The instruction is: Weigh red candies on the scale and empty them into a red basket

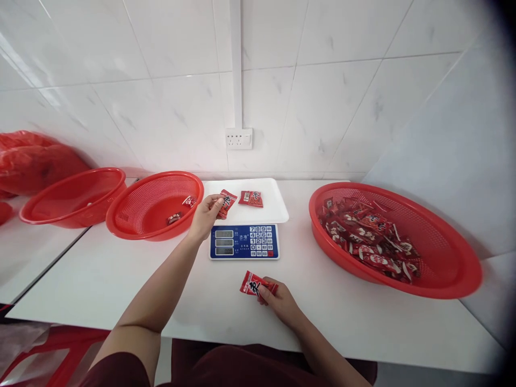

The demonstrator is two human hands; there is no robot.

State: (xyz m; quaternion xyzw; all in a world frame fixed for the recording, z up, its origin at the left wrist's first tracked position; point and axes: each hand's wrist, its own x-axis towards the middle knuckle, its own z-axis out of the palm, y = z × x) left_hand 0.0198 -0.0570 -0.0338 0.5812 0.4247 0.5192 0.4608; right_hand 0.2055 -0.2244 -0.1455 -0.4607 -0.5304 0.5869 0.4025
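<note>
My left hand [206,216] is closed on a red snack packet [227,204] with dark lettering, over the left part of the scale's white pan [274,207]. Another red packet [251,198] lies flat on that pan, to the right of the hand. Below the pan is the scale's blue keypad and display panel [244,242]; its digits are too faint to read surely. Nearer to me, my right hand [281,302] pinches a similar red packet [253,284] above the white table [217,312].
On the right, a large red basket [447,269] holds many small red packets. A red basket [137,215] at left contains two small packets, with another red basket [52,207] beyond it. Red plastic bags [36,161] sit far left; a wall socket [239,139] is behind.
</note>
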